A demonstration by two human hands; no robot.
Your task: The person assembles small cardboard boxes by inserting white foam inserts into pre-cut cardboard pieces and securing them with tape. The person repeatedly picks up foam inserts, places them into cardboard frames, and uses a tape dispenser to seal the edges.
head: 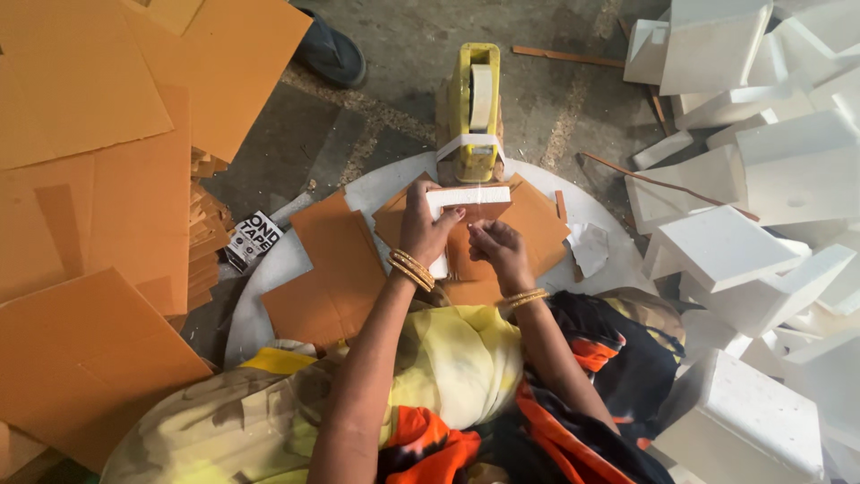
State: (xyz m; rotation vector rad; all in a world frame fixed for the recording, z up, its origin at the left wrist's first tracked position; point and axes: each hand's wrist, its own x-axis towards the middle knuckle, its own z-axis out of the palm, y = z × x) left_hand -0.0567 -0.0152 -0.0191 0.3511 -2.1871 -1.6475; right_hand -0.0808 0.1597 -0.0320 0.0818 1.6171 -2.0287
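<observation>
Where both hands meet, a white foam block [468, 199] lies partly wrapped in a brown card sheet [528, 220], on a round white board [376, 190] in front of the person's lap. Left hand [425, 226]: fingers closed over the block's left end, thumb on top, holding foam and card together. Right hand [498, 247]: fingers curled and narrow, pressing the card just below the block; whether it pinches anything cannot be told. Gold bangles [412, 269] on both wrists.

Just beyond the block: yellow tape dispenser [472, 112], upright, with a pale tape roll [482, 95] in it; a white strip of tape runs around its base, close to the block's far edge.

Left of the hands, on the board: more folded card pieces [327, 269]. Further left: stack of card [206, 242] and large flat card sheets [85, 224], with a small black-and-white printed label [251, 240] beside the stack. Right side: heap of white foam pieces [761, 179], well apart from the hands. Top of view: dark shoe [330, 52] on the concrete floor [403, 36].
</observation>
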